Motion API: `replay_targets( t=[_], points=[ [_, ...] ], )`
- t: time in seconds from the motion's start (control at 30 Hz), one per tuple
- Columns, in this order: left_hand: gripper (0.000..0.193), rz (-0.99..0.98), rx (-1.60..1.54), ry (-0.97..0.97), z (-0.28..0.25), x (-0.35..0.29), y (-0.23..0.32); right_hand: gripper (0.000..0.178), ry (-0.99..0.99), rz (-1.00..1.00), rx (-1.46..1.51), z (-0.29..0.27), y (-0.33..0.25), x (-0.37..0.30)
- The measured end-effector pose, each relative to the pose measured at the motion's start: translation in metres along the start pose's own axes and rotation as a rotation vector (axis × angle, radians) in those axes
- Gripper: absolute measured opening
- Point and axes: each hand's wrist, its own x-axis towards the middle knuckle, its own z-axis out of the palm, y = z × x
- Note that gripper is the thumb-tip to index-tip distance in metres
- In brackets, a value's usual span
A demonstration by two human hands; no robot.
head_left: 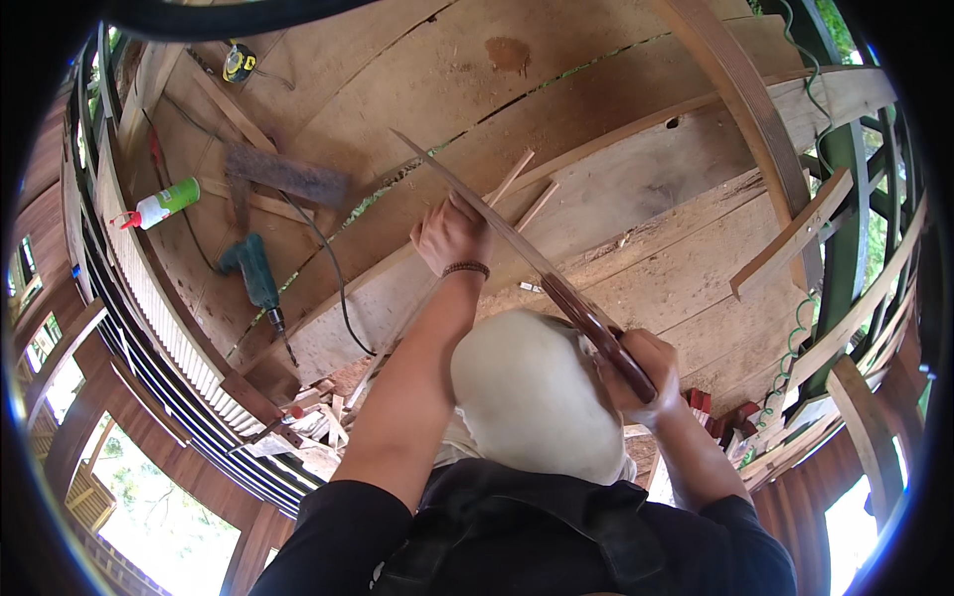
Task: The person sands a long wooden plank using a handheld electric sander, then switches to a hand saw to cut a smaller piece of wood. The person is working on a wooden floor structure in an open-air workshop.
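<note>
My right hand [641, 372] is wrapped round the dark brown wooden handle of a machete [502, 226]. Its long narrow blade slants up and left across the planks. Against the blade's left side rests my left hand [452, 236], fingers curled, a beaded bracelet at the wrist. What it grips is hidden by the hand and blade. Two thin wood strips, a longer one [513, 177] and a shorter one [538, 206], poke out past the blade's right side. Below the blade, a rounded shape in pale cloth [537, 397], apparently my bent knee, hides part of the planks.
A teal power drill [258, 278] with its cord lies left, beside a dark metal square [288, 176] and a green-and-white bottle [164, 204]. A yellow tape measure [238, 63] lies farther off. Curved timber [745, 99] and a green coiled hose [785, 358] are right; offcuts [323, 417] lie lower left.
</note>
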Motion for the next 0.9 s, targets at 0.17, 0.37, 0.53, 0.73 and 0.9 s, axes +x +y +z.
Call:
replay_targets(
  t=[0.17,0.37,0.53,0.73,0.9],
  points=[
    [0.045,-0.002,-0.049,0.031,0.001,0.000,0.005,0.015,-0.037,0.036,-0.041,-0.021,-0.001,-0.035],
    [0.045,-0.036,0.039,-0.002,0.004,0.002,-0.001,0.015,0.002,0.000,-0.040,-0.009,0.007,-0.024],
    [0.045,-0.032,0.004,-0.009,-0.002,0.004,0.004,0.019,0.050,-0.030,-0.009,-0.010,0.001,-0.018],
    [0.044,-0.040,0.002,0.034,-0.001,0.000,0.005,0.018,0.051,0.090,0.020,-0.011,-0.008,-0.033],
    [0.042,-0.045,-0.020,0.012,-0.004,0.004,0.010,0.010,-0.032,0.179,0.031,-0.015,0.003,-0.028]
  ],
)
